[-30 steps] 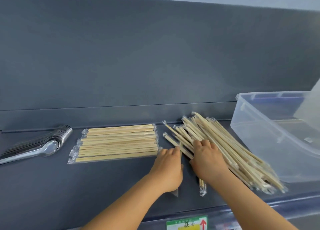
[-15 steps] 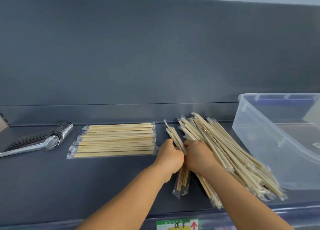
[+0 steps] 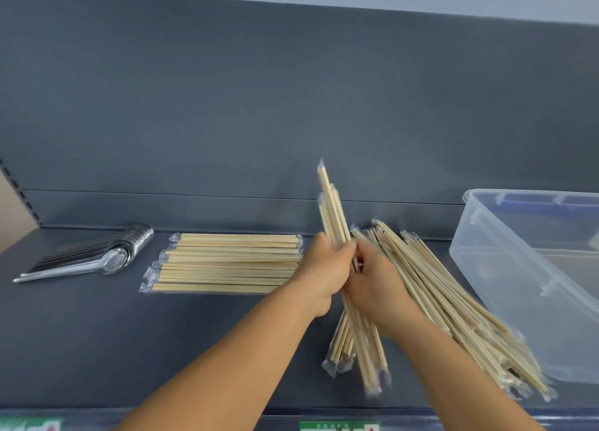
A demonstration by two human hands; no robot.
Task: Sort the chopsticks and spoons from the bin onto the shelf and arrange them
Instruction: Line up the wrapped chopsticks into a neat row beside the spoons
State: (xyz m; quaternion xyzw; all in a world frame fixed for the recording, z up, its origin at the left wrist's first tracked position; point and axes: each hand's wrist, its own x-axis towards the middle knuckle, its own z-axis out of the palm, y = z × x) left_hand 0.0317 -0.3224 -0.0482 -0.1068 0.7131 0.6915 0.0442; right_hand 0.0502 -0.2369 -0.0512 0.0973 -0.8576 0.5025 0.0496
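My left hand [image 3: 325, 270] grips a small bundle of wrapped chopsticks [image 3: 332, 208], lifted and tilted so its top points up toward the back panel. My right hand [image 3: 376, 284] holds the same bundle just right of the left, fingers curled on it. The bundle's lower ends [image 3: 355, 352] hang near the shelf front. A loose heap of wrapped chopsticks [image 3: 453, 304] fans out on the shelf to the right, partly under my right forearm. A neat row of wrapped chopsticks [image 3: 227, 262] lies flat to the left. Stacked metal spoons [image 3: 97, 257] lie at far left.
A clear plastic bin [image 3: 505, 268] stands tilted at the right end of the dark grey shelf [image 3: 81, 349]. The shelf's grey back panel [image 3: 291, 106] rises behind. Green price labels [image 3: 338, 425] sit on the front edge.
Both hands gathered several chopsticks from the heap's left side, closed round them and raised the bundle upright off the shelf. The neat row, spoons and bin stayed put.
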